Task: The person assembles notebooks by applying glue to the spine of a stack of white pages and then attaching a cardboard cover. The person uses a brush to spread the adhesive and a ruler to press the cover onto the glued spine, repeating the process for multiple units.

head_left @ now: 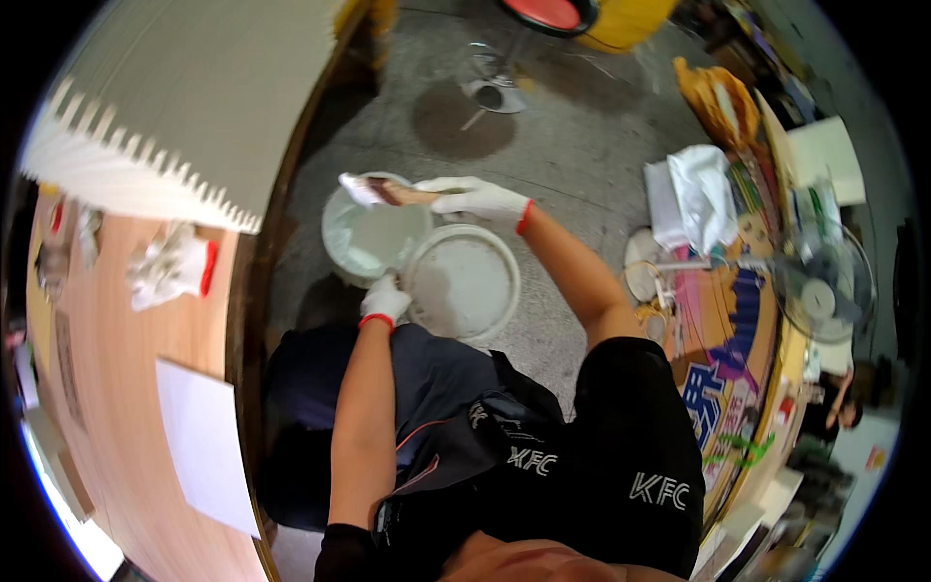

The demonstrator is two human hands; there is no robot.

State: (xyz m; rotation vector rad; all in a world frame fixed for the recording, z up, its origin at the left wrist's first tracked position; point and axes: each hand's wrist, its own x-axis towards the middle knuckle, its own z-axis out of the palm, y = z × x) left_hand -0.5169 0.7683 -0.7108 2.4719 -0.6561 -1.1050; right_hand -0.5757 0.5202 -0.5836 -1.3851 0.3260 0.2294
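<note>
Brush [386, 190] judged light, soft-tipped; surest grip, the handle [415, 196], is held by right fingers [454, 202]. Left fingers [386, 287] at bucket [338, 239] rim, closure cannot be told.

Before me on the floor [572, 165] stands a bucket [339, 249], a lid [464, 281] just right of it. The brush [390, 192] in my right hand [485, 202] is over the bucket's far edge. On the bench [126, 359] to my left, a glove [170, 269] lies beyond a sheet [207, 441].

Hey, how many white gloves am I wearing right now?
2: one on your left hand, by the open bucket, and one on your right hand, holding the brush. At least one unworn glove lies on the wood-toned tabletop; another may hide under it.
</note>
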